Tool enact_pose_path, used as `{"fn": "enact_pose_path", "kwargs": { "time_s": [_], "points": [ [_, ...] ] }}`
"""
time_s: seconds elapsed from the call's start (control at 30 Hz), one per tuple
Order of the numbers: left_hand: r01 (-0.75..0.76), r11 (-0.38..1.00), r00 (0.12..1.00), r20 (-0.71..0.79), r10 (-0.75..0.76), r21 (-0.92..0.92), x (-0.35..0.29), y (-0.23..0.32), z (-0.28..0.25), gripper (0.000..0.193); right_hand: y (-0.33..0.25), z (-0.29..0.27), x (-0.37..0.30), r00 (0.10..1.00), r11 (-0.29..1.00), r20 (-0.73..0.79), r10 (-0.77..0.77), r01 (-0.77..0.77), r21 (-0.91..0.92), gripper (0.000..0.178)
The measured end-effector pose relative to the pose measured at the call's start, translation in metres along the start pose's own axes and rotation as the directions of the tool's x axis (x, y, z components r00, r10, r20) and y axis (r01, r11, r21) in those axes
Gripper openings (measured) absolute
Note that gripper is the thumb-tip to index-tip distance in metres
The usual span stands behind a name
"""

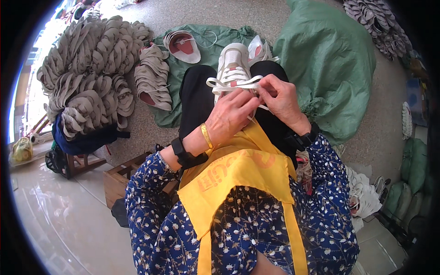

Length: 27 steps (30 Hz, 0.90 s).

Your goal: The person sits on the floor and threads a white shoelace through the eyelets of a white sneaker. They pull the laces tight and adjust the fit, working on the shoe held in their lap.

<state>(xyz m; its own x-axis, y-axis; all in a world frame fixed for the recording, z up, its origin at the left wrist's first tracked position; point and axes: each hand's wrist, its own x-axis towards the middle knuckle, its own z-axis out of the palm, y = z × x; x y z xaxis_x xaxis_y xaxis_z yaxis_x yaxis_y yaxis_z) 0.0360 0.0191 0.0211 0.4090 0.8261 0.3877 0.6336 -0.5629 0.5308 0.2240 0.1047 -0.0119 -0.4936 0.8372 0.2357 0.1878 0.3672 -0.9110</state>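
A white and light-grey sneaker shoe upper [234,56] with reddish parts under its laces lies between my knees, toe pointing away from me. White shoelace [219,84] runs across it, with a loop standing out on the left. At the shoe's opening, my left hand [231,113] is closed, its fingertips pressed together on the lace; they partly hide what they grip. Close by on the right, my right hand [280,98] pinches the lace between thumb and forefinger. The fingertips of both hands almost meet.
Large piles of grey shoe uppers [98,50] rise at the left, beside a shorter row [153,78]. Another upper [184,46] lies on a green sheet [208,36] ahead. A bulky green sack [327,68] stands right of my knee. White laces [364,190] lie lower right.
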Motion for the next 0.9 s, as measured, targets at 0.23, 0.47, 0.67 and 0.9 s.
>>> {"fn": "enact_pose_path", "kwargs": {
  "time_s": [0.23,0.47,0.67,0.9],
  "points": [
    [0.169,0.986,0.98,-0.105,-0.168,-0.001,-0.001,0.0,0.0,0.054,0.001,-0.004,0.003,0.986,0.954,-0.081,-0.149,0.121,-0.273,0.016],
    [0.197,0.98,0.962,-0.198,-0.19,0.02,-0.008,0.0,-0.009,0.018,-0.006,-0.002,0.0,0.996,0.983,-0.041,-0.082,0.074,-0.17,0.015],
    [0.341,0.936,0.906,-0.236,-0.352,-0.089,-0.008,0.009,-0.019,0.018,-0.009,0.004,-0.001,0.998,0.985,-0.012,-0.068,0.065,-0.16,0.016],
    [0.445,0.861,0.845,-0.204,-0.495,-0.244,-0.017,0.01,-0.013,0.019,-0.001,0.002,-0.006,0.997,0.996,0.004,0.072,-0.071,-0.051,0.013]
  ]
}}
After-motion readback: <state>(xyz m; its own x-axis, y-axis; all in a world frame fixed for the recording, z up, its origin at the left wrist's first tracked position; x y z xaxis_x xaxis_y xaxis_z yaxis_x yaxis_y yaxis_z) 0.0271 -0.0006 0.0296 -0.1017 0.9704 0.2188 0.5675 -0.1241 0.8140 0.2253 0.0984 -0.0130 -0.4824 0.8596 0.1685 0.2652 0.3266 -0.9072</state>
